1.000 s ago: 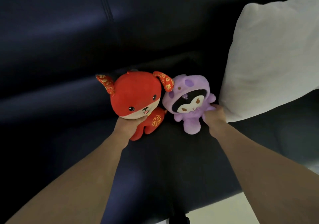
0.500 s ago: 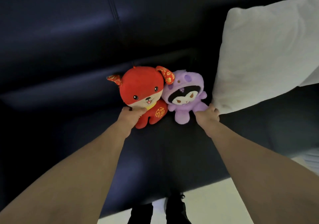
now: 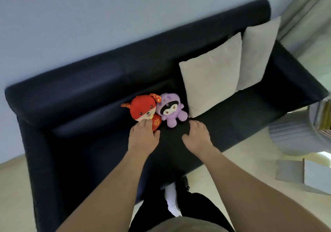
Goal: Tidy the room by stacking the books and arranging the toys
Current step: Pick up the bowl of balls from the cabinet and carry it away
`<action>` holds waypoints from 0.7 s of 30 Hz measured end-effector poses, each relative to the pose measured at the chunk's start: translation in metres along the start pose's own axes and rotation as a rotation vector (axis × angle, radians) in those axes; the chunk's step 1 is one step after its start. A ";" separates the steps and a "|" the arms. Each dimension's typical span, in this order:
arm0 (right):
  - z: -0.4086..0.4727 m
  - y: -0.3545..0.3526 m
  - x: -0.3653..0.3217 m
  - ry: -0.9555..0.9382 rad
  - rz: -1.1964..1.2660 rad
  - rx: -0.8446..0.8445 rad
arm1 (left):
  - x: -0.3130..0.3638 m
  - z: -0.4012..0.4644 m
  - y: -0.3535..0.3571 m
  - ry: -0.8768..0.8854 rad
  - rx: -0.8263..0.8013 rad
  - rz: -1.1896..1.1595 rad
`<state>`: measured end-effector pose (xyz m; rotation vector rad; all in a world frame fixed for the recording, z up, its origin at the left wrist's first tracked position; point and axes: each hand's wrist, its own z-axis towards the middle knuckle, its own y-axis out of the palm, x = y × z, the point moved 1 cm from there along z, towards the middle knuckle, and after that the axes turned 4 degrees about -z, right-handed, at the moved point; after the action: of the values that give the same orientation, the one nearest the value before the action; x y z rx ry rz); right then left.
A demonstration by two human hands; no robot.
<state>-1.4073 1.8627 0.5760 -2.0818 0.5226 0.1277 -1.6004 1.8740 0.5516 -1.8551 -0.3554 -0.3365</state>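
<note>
On the dark sofa (image 3: 86,95), left to right: your left hand (image 3: 143,138), fingers straight and relaxed, holds nothing — its fingertips touch the base of the red plush (image 3: 142,107). The red plush sits upright against the backrest, pressed against the purple plush (image 3: 170,109) on its right. Your right hand (image 3: 197,138) lies open, fingers extended, just short of the purple plush. Two pale cushions (image 3: 211,74) lean against the backrest — the nearer one beside the purple plush.
</note>
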 end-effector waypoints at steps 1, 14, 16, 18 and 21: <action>-0.010 -0.007 0.001 0.005 -0.022 -0.002 | 0.010 -0.004 -0.006 0.060 -0.013 0.038; -0.102 -0.051 0.111 0.208 0.080 0.092 | 0.161 -0.019 -0.010 0.599 -0.130 0.219; -0.122 -0.054 0.139 0.238 0.147 0.116 | 0.187 -0.033 0.000 0.648 -0.147 0.273; -0.154 -0.058 0.183 0.290 0.214 0.166 | 0.229 -0.058 0.019 0.702 -0.187 0.306; -0.216 -0.055 0.266 0.379 0.239 0.214 | 0.303 -0.110 0.058 0.813 -0.253 0.328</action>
<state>-1.1693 1.6247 0.6583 -1.8337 0.9717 -0.1824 -1.3063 1.7750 0.6557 -1.8098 0.5609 -0.8876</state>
